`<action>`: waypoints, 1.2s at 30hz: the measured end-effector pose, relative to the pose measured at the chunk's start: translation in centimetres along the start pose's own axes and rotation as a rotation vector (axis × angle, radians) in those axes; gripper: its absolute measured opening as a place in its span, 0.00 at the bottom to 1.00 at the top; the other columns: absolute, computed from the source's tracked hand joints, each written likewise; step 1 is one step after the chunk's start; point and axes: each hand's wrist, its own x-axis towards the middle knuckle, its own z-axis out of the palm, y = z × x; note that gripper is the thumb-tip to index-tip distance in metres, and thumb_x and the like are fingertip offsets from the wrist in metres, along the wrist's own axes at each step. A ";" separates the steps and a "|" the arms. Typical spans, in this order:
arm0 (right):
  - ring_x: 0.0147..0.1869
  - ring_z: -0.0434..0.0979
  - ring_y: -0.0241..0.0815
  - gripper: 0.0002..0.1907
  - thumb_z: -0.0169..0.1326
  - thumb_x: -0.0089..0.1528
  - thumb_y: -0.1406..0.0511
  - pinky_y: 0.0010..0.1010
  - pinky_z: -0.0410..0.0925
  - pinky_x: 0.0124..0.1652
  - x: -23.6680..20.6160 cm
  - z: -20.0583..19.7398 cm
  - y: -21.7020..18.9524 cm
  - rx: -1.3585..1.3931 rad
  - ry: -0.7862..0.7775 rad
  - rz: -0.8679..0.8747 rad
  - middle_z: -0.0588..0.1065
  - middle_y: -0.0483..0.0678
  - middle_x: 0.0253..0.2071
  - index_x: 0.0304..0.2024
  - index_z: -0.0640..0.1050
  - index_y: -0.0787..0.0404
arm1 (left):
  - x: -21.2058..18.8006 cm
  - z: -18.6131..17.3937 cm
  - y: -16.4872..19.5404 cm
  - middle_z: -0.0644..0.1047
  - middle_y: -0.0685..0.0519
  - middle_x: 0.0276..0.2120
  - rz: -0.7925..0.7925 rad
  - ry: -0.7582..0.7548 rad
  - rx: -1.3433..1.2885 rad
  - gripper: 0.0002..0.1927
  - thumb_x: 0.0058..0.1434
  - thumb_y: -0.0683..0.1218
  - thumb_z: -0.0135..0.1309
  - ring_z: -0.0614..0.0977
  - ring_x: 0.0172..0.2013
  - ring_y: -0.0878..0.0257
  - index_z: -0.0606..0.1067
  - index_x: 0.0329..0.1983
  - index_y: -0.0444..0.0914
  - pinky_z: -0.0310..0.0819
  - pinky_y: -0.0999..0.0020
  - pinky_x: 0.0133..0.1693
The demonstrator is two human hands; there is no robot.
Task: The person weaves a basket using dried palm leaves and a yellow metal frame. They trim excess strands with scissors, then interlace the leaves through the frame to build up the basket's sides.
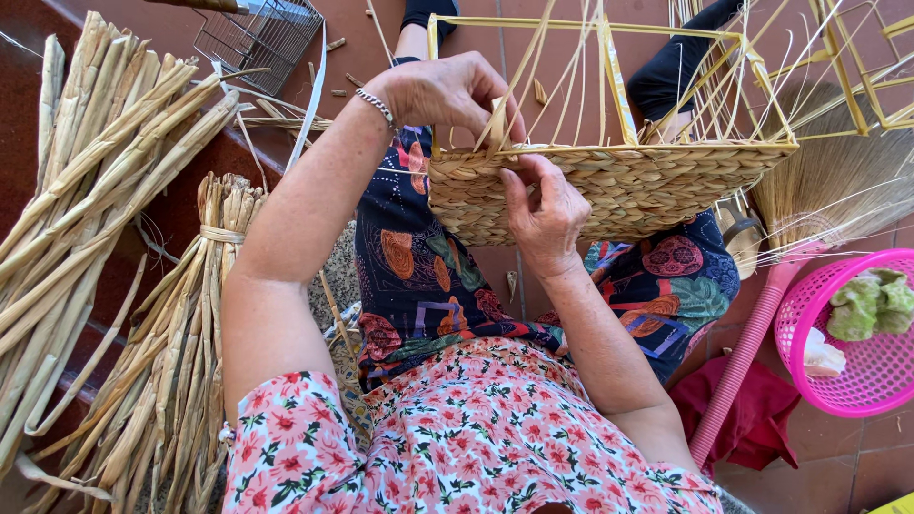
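Note:
A half-woven straw basket (647, 186) rests on my lap, with a yellow frame (624, 105) and upright straw strands rising from its woven base. My left hand (447, 90), a bracelet on its wrist, grips a straw strand at the basket's upper left rim. My right hand (545, 214) presses on the woven side just below, its fingers pinching the weave near the same corner. My patterned trousers show under the basket.
Bundles of dried reeds (105, 190) lie to my left, one tied bunch (181, 362) near my knee. A wire basket (262, 33) sits at the top. A broom (838, 181) with a pink handle (747, 352), a pink plastic basket (857, 333) and a red cloth (752, 419) are on the right.

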 end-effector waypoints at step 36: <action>0.51 0.81 0.43 0.06 0.52 0.73 0.67 0.32 0.75 0.47 5.7 -3.7 1.1 1.349 -0.199 0.706 0.79 0.61 0.53 0.46 0.76 0.66 | -2.0 1.4 -1.0 0.82 0.55 0.35 0.237 0.096 -0.207 0.13 0.67 0.45 0.58 0.84 0.36 0.71 0.79 0.51 0.34 0.81 0.75 0.42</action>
